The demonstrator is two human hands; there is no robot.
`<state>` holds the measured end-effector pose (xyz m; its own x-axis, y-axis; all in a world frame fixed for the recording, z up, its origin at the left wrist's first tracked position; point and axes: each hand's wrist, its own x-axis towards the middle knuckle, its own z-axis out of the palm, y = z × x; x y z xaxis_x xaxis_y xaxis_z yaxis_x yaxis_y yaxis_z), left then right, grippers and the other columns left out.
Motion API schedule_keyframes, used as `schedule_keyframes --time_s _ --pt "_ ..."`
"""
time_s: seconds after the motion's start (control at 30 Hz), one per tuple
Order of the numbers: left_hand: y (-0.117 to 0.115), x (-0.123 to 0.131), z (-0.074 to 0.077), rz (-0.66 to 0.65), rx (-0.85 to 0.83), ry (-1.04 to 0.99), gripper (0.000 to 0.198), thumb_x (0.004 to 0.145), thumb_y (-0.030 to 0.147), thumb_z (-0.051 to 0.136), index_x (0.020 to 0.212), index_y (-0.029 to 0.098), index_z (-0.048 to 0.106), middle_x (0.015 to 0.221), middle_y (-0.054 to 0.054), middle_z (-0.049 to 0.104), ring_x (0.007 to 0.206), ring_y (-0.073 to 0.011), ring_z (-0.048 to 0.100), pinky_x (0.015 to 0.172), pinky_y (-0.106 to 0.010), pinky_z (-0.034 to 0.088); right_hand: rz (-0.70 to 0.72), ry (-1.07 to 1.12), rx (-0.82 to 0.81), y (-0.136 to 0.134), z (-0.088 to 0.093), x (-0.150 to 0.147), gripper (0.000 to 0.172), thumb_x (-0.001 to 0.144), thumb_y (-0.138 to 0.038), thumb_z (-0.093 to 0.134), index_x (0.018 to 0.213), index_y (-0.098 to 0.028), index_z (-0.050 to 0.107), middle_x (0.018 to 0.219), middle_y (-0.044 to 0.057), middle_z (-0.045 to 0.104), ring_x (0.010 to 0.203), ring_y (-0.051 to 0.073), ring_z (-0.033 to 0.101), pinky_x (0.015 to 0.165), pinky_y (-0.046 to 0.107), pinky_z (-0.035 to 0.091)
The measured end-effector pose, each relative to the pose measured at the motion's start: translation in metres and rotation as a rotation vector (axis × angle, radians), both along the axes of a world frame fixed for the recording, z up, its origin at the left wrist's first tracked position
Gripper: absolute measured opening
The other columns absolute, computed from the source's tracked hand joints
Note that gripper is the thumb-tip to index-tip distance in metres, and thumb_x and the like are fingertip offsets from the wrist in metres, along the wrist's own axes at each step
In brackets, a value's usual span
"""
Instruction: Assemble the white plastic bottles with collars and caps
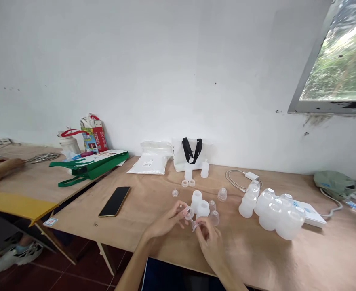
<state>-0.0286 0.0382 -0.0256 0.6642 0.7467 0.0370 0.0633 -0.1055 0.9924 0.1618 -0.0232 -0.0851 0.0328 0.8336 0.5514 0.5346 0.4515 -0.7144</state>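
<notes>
My left hand (167, 221) and my right hand (211, 241) meet over the near edge of the wooden table (153, 242). The left fingers pinch a small clear plastic cap (189, 213). Between the right fingers is a tiny clear piece (194, 225), too small to name. Just beyond the hands stand two small white bottles (199, 204) and some clear caps (214, 217). More small bottles (196, 171) and rings (188, 183) lie farther back.
A pile of larger white bottles (271, 212) lies at right on a white box (312, 216). A black phone (115, 201), white bags (149, 163), a tote with black handles (191, 155), a charger cable (241, 180) and a green bag (89, 165) are about. Another person's arm (0, 169) rests at left.
</notes>
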Motion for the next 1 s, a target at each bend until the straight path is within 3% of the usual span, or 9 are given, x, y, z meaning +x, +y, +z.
schedule_keyframes --time_s 0.17,0.33,0.47,0.63,0.8,1.0 --pt "-0.008 0.000 0.009 -0.159 0.002 0.090 0.049 0.096 0.059 0.056 0.130 0.025 0.055 0.106 -0.004 0.063 0.096 -0.0181 0.062 0.091 -0.036 0.052 -0.022 -0.030 0.005 0.000 0.006 -0.001 0.016 0.098 -0.033 0.049 0.088 -0.025 0.059 0.083 0.000 0.068 0.061 0.016 0.062 0.060 0.027 0.049" --pt "-0.013 0.004 0.012 -0.168 0.015 0.123 0.044 0.094 0.057 0.062 0.122 0.023 0.064 0.101 -0.003 0.065 0.088 -0.0160 0.062 0.089 -0.033 0.051 -0.017 0.020 -0.067 0.001 0.002 -0.002 0.014 0.095 -0.040 0.054 0.096 -0.026 0.052 0.075 -0.002 0.065 0.059 0.018 0.063 0.057 0.028 0.049" --pt "-0.012 0.004 0.009 -0.185 -0.015 0.143 0.048 0.088 0.057 0.070 0.121 0.023 0.067 0.100 -0.004 0.068 0.083 -0.0152 0.063 0.083 -0.031 0.052 0.070 0.000 -0.133 0.001 0.000 -0.002 0.014 0.096 -0.039 0.054 0.103 -0.027 0.053 0.084 -0.001 0.070 0.065 0.019 0.066 0.060 0.029 0.050" --pt "-0.015 0.001 0.013 -0.196 -0.028 0.251 0.054 0.091 0.062 0.062 0.130 0.025 0.066 0.108 -0.006 0.070 0.083 -0.0171 0.067 0.084 -0.033 0.054 0.108 0.030 -0.165 0.002 0.001 -0.003 0.013 0.094 -0.039 0.054 0.097 -0.027 0.053 0.077 -0.002 0.067 0.060 0.018 0.063 0.057 0.027 0.046" --pt "-0.023 0.005 0.020 -0.297 0.080 0.232 0.043 0.097 0.057 0.054 0.125 0.027 0.067 0.112 -0.005 0.070 0.093 -0.0203 0.066 0.084 -0.032 0.054 0.148 0.068 -0.174 0.004 -0.003 -0.002 0.008 0.089 -0.027 0.051 0.096 -0.026 0.052 0.075 -0.004 0.064 0.062 0.016 0.060 0.057 0.024 0.043" --pt "-0.029 0.013 0.017 -0.165 0.254 0.443 0.027 0.093 0.033 0.056 0.117 0.025 0.066 0.091 -0.002 0.070 0.082 -0.0208 0.065 0.076 -0.030 0.051 0.172 0.075 -0.214 0.003 -0.003 -0.001 0.016 0.084 -0.018 0.049 0.097 -0.027 0.051 0.070 -0.006 0.060 0.059 0.016 0.059 0.056 0.023 0.042"
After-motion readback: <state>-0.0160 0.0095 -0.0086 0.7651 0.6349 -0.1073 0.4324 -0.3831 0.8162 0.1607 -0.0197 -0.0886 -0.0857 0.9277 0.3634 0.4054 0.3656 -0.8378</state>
